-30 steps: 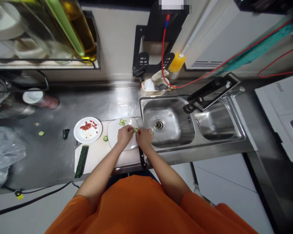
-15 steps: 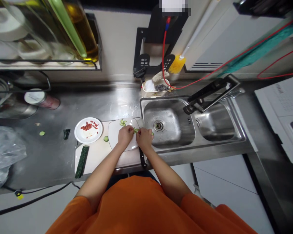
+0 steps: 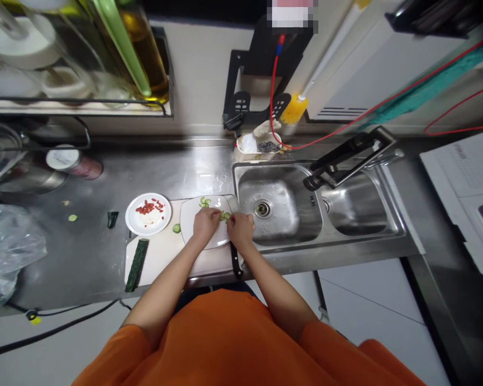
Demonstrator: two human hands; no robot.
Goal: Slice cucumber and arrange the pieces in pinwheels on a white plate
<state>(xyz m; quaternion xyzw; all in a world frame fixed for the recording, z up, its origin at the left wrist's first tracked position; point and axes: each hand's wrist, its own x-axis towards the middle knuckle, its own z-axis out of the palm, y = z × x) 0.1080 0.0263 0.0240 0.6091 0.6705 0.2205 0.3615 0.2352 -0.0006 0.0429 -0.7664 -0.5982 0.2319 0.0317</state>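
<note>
My left hand (image 3: 206, 226) and my right hand (image 3: 240, 229) face each other over a white square plate (image 3: 191, 214). Thin cucumber slices (image 3: 225, 215) lie between the fingertips, and both hands are closed in a pinch on them. Some curved cucumber pieces (image 3: 204, 202) rest near the plate's far edge. Left of the plate, a short cucumber end (image 3: 176, 228) sits on the white cutting board (image 3: 156, 262). A long piece of cucumber (image 3: 137, 265) lies along the board's left side. The knife's black handle (image 3: 236, 261) shows beside my right wrist; its blade is hidden.
A round white plate (image 3: 148, 229) with red goji-like berries overlaps the board's far left corner. The double sink (image 3: 279, 206) and its faucet (image 3: 338, 161) are on the right. A plastic bag (image 3: 12, 236), a canister (image 3: 74, 162) and cucumber scraps (image 3: 112, 219) are on the left.
My fingertips have drawn slightly apart, and more of the cucumber slices shows between them. The whole view has shifted slightly; the other things lie as before.
</note>
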